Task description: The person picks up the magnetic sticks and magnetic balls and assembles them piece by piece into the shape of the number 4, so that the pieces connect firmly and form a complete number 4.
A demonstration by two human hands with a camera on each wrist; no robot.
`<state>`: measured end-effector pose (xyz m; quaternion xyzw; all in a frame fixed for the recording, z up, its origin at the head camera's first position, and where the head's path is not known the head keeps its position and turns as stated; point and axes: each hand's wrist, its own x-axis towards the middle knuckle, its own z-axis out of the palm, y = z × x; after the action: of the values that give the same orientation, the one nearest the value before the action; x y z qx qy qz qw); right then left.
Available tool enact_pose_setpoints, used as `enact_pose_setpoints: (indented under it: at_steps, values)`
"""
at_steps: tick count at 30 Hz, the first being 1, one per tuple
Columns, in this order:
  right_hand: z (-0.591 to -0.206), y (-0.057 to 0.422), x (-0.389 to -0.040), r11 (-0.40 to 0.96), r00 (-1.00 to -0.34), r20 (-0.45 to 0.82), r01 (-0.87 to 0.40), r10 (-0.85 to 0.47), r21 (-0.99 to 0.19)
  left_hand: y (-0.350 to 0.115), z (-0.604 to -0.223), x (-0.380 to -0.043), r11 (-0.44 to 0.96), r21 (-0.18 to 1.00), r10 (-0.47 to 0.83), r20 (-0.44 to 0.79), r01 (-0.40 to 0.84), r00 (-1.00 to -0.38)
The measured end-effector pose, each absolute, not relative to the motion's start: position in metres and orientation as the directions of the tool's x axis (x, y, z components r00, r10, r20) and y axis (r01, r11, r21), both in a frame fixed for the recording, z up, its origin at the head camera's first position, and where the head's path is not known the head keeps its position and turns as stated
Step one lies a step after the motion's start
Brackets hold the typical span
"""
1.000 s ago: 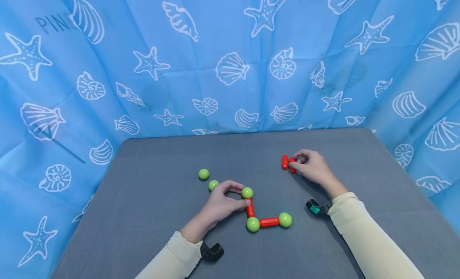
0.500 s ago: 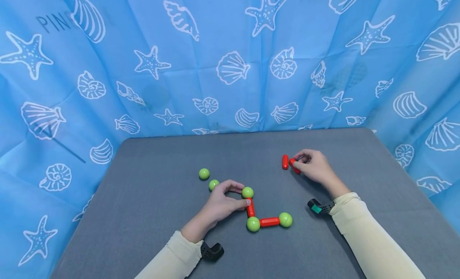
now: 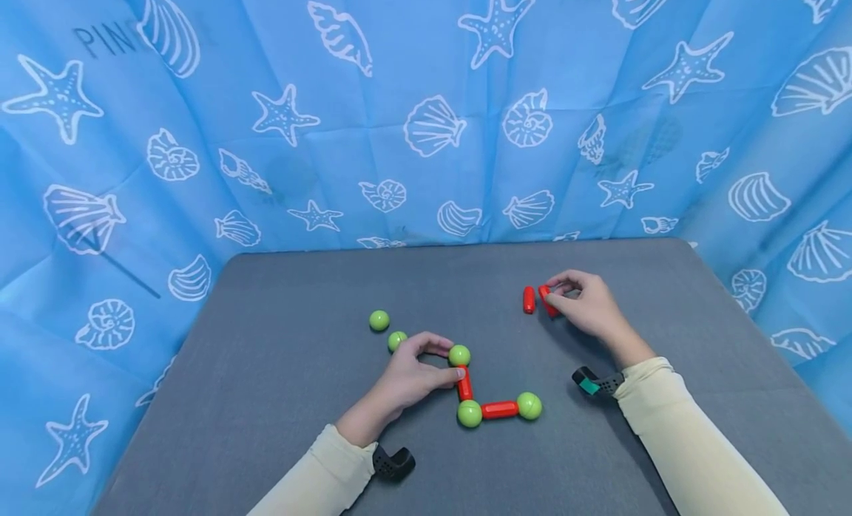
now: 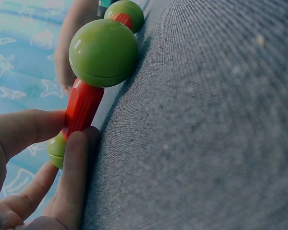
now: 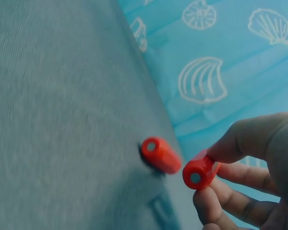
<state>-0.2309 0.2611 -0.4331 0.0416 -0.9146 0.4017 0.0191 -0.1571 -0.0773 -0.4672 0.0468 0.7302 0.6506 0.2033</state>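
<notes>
On the grey table lies an L-shaped chain of green balls joined by red rods. My left hand (image 3: pixel 409 379) pinches the chain's upright red rod (image 4: pixel 82 106) between thumb and fingers, close to its far green ball (image 3: pixel 459 355). The corner ball (image 4: pixel 104 52) looks large in the left wrist view. A second red rod (image 3: pixel 499 409) runs right from the corner to an end ball (image 3: pixel 529 406). At the back right, my right hand (image 3: pixel 586 305) pinches a loose red rod (image 5: pixel 198 173) with a round metal-like disc in its end. Beside it another red rod (image 3: pixel 529 299) lies on the table.
Behind my left hand are two loose green balls, the farther one (image 3: pixel 379 321) in full view and the nearer one (image 3: pixel 396 341) partly covered by the fingers. A blue shell-patterned curtain (image 3: pixel 426 131) hangs behind the table (image 3: pixel 286 294).
My right hand has tilted its red rod and drawn it slightly right, widening the gap to the lying rod. The left hand and the chain stay where they were.
</notes>
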Motion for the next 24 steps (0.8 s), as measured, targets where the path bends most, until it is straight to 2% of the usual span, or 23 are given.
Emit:
enact_pose_setpoints:
  at_steps: [9,24]
  values:
    - [-0.418,0.247,-0.220,0.592,-0.994,0.041,-0.092,-0.098,-0.801,-0.074,-0.469,-0.158,0.147,0.970,0.334,-0.231,-0.192,-0.914]
    - [-0.410,0.232,-0.178,0.455,-0.981,-0.031,-0.060,-0.189,-0.888,-0.077,-0.469,-0.156,0.140,0.973,0.330,-0.220,-0.183,-0.918]
